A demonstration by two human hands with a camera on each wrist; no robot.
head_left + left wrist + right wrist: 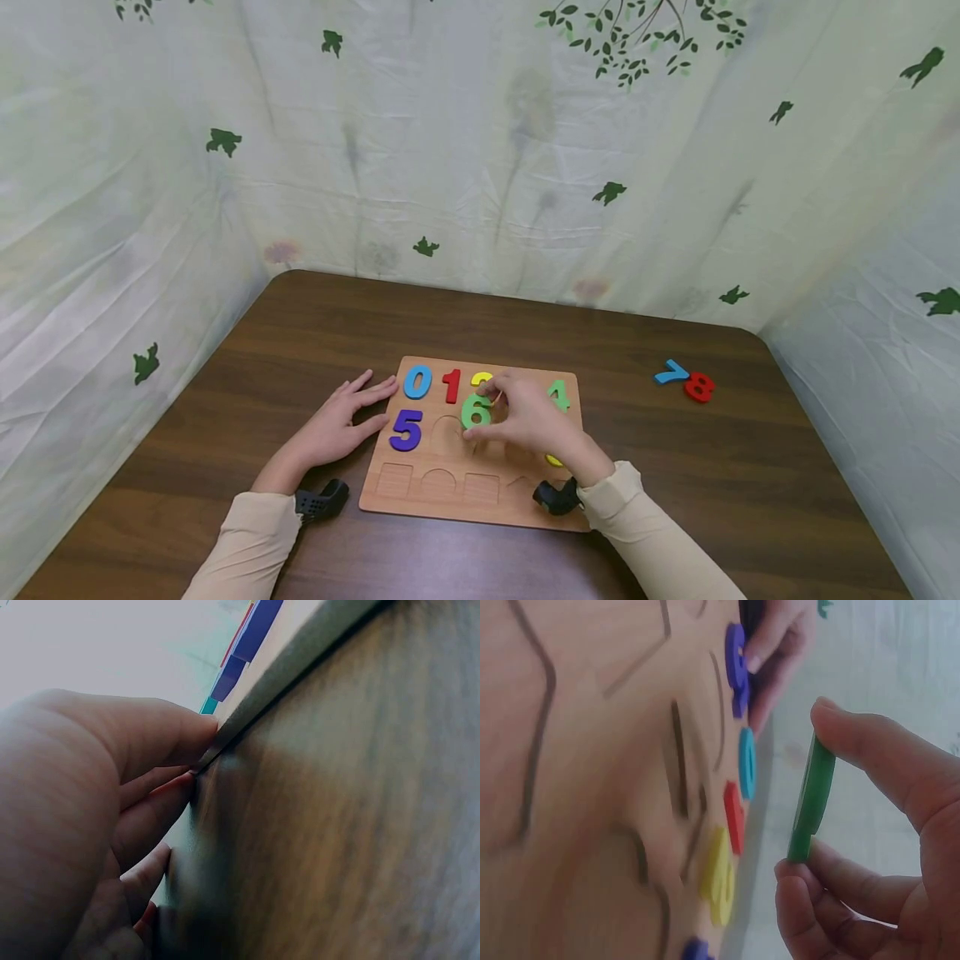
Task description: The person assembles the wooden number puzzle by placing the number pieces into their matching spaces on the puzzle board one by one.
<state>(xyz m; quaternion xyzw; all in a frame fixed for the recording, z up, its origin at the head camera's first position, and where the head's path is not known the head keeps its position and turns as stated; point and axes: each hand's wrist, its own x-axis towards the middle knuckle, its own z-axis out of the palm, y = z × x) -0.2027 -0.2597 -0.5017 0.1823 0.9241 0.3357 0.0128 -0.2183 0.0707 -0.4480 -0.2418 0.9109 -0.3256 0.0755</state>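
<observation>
My right hand (pixel 532 417) pinches a green number 6 (pixel 817 787) between thumb and fingers, with the piece held up over the wooden number board (pixel 442 515). In the right wrist view the 6 stands edge-on, apart from the board's surface. At the board's left edge, my left hand (pixel 335 427) rests with fingers extended, thumb and fingertips touching the side. Beside the left thumb lies a purple 5 (pixel 406 432). A blue 0 (pixel 408 382), red 1 (pixel 452 387) and green 4 (pixel 558 398) sit along the top row; a yellow piece (pixel 482 378) there is partly hidden.
A blue 7 (pixel 670 372) and a red 8 (pixel 699 387) lie on the brown table (pixel 750 467) to the right of the board. Another yellow piece (pixel 553 460) shows under my right wrist. Carved recesses line the board's lower rows. A pale curtain (pixel 480 167) surrounds the table.
</observation>
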